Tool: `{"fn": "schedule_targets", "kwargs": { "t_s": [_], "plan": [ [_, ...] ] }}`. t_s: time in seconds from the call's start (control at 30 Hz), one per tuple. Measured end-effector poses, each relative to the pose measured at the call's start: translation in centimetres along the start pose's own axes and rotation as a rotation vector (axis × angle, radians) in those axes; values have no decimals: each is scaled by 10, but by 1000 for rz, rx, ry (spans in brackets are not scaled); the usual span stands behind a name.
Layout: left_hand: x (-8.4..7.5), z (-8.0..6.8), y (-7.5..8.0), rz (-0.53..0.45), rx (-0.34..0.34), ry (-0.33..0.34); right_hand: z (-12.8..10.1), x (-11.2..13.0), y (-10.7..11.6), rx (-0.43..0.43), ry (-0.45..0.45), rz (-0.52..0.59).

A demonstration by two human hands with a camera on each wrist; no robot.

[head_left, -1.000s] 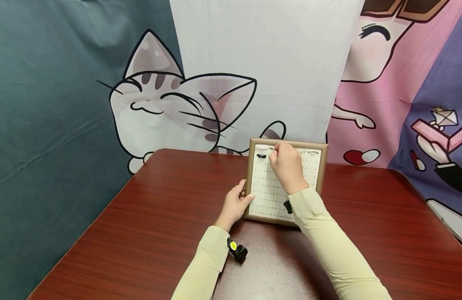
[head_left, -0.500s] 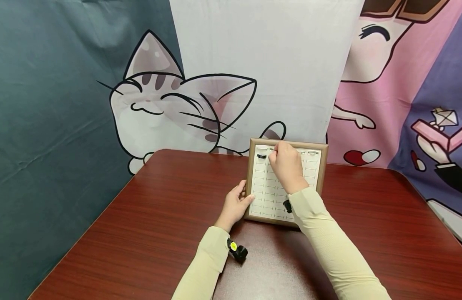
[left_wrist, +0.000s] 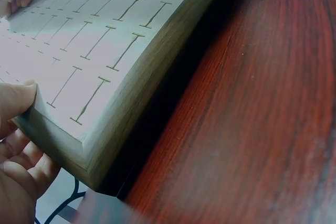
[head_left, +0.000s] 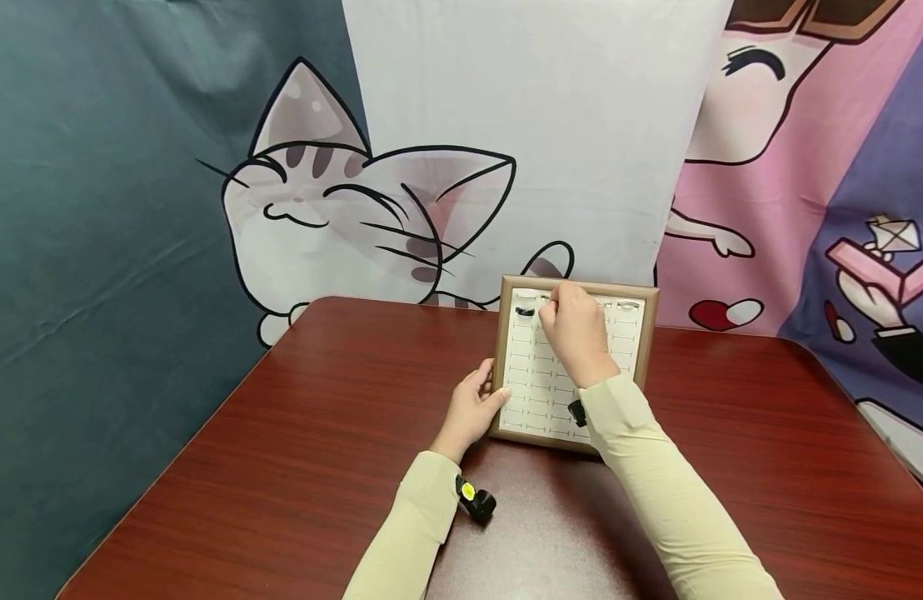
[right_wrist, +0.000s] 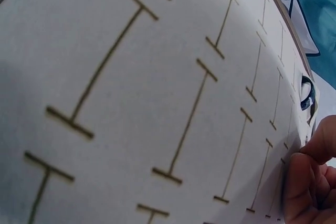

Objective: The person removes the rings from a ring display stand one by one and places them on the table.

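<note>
No words, numbers, brands or labels can be read anywhere, neither on the wooden-framed white slotted display board (head_left: 575,363) nor on the cartoon cat backdrop cloth (head_left: 371,208) behind the table.

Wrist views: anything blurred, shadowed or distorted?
Left wrist: tray sharp, table grain soft toward the right edge, dark shadow beside the frame. Right wrist: very close, slit lines curve with lens distortion, right hand fingers soft, grey shadow at left. No glare.

Two bare hands, long pale sleeves

Cream, finely textured sleeves (head_left: 656,475) cover both arms to the wrists; a small black camera with a yellow dot (head_left: 472,500) is strapped under the left wrist.
</note>
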State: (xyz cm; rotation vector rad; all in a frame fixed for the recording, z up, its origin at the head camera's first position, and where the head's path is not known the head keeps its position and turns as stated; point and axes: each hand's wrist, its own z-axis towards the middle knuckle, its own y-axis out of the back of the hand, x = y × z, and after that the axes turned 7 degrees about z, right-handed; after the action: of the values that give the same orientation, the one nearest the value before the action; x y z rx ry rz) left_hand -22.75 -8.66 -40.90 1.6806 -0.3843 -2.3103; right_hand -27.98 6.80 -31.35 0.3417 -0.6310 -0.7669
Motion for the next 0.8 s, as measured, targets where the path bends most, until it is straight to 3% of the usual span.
{"fn": "schedule_targets", "kwargs": {
  "t_s": [0.17, 0.33, 0.6, 0.8],
  "plan": [
    [22, 7, -7, 9, -5, -4, -1, -2, 0, -6, 2, 18],
    [26, 8, -8, 2, -16, 1, -2, -4, -1, -27, 16, 46],
    [25, 9, -9, -15, -23, -6, -3, -7, -2, -39, 28, 62],
    [-1, -1, -1, -13, -10, 5, -5, -11, -3, -52, 37, 85]
  ]
}}
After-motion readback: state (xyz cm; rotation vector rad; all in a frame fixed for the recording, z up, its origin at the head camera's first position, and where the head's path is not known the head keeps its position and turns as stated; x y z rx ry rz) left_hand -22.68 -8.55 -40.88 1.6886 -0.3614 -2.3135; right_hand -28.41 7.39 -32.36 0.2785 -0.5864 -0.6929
